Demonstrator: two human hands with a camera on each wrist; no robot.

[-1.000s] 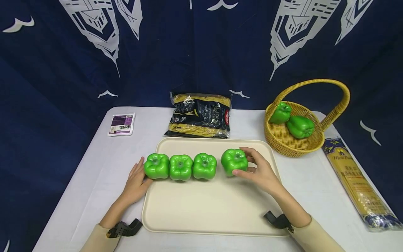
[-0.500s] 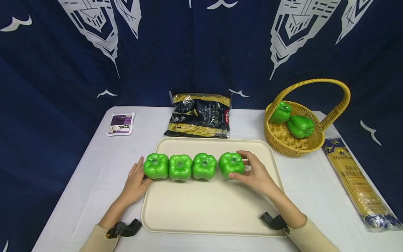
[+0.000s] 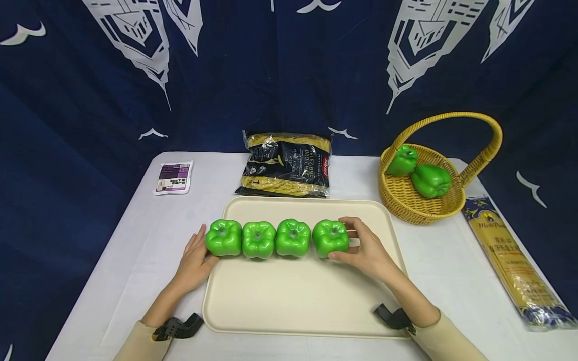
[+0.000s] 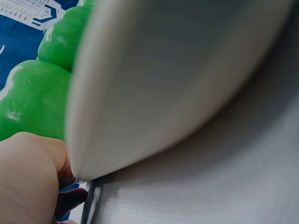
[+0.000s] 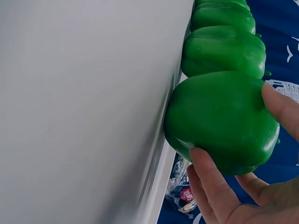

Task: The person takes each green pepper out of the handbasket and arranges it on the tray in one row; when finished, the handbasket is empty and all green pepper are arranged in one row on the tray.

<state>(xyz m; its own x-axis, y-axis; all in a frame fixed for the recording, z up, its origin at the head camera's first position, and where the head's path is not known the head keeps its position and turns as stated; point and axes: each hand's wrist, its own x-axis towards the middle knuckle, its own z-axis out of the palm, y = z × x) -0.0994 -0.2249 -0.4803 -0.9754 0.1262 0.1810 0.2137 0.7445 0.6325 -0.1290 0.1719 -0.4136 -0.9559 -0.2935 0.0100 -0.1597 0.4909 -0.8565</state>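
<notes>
Several glossy green bell peppers stand in a row across a cream tray point(image 3: 302, 301). My right hand point(image 3: 369, 254) grips the rightmost bell pepper point(image 3: 328, 239) from its right side, thumb in front and fingers behind. In the right wrist view this bell pepper point(image 5: 219, 116) sits on the tray, fingertips curved against its side. A narrow gap parts it from the neighbouring bell pepper point(image 3: 293, 238). At the tray's left rim my left hand point(image 3: 194, 263) rests with extended fingers alongside the leftmost bell pepper point(image 3: 224, 238). The left wrist view shows the tray's blurred rim point(image 4: 79, 116) covering part of the row.
A wicker basket point(image 3: 408, 214) with two more bell peppers point(image 3: 431, 181) stands at the back right, its handle arching up. Behind the tray lies a penne bag point(image 3: 286, 165). A long pasta pack point(image 3: 515, 260) is at right, a small white-purple packet point(image 3: 174, 178) back left.
My right hand has brought its bell pepper left and slightly nearer, down into line with the row, narrowing the gap. The left hand has stayed in place.
</notes>
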